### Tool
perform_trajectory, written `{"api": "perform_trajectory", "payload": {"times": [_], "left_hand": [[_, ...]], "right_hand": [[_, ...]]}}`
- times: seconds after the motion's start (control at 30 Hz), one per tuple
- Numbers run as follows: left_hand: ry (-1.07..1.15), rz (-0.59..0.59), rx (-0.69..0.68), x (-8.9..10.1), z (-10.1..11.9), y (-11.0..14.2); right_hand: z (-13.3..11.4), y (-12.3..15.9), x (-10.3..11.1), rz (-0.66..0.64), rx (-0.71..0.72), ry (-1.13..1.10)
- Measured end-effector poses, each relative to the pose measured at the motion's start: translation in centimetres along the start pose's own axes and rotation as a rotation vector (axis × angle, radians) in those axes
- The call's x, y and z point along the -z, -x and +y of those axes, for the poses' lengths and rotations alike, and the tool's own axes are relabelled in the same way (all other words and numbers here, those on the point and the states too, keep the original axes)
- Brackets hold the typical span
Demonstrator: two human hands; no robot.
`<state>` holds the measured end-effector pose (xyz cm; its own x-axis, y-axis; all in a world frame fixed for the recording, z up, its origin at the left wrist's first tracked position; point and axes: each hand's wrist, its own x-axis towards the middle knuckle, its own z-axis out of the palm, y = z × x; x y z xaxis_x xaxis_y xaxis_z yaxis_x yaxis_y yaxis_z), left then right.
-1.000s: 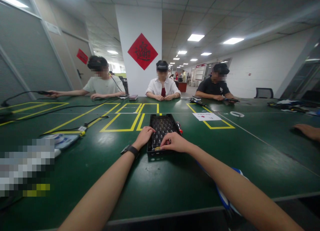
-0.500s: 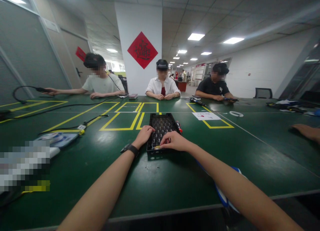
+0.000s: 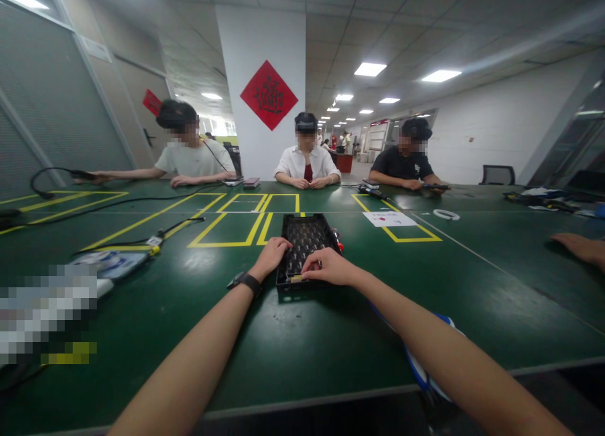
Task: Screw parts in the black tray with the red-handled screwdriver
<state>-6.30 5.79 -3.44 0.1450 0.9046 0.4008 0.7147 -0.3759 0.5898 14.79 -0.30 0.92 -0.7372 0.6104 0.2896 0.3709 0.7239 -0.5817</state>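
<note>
A shallow black case (image 3: 307, 235) lies lengthwise in front of me on the green table, with rows of small light-coloured pieces inside. My left hand (image 3: 271, 258), a dark watch on its wrist, has its fingers over the case's left wall and grips it. Over the near right corner, my right hand (image 3: 331, 266) is closed in a pinch, fingertips down inside the near end. Beside those fingertips lies a small yellowish piece (image 3: 295, 278). Whatever the pinch holds is hidden. A red item (image 3: 339, 242) shows at the case's right side, partly covered by that hand.
Yellow tape (image 3: 222, 244) marks boxes on the table (image 3: 265, 348). A printed sheet (image 3: 390, 219) and a white ring (image 3: 446, 215) lie to the right. Cables and a pale packet (image 3: 118, 263) are at left. Three people sit opposite; another person's hand (image 3: 579, 247) rests at right.
My right fingertips have shifted very slightly left, and a little more of the yellowish piece shows. My left hand and the case hold their places.
</note>
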Motion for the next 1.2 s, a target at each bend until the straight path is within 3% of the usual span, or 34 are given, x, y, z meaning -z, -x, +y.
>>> {"api": "perform_trajectory", "payload": {"times": [0.27, 1.2], "left_hand": [[-0.004, 0.007, -0.013, -0.02, -0.10, -0.10], [0.003, 0.004, -0.009, 0.12, 0.14, 0.10]], "right_hand": [[0.08, -0.06, -0.14, -0.001, -0.054, -0.061], [-0.51, 0.04, 0.19, -0.022, 0.007, 0.040]]}}
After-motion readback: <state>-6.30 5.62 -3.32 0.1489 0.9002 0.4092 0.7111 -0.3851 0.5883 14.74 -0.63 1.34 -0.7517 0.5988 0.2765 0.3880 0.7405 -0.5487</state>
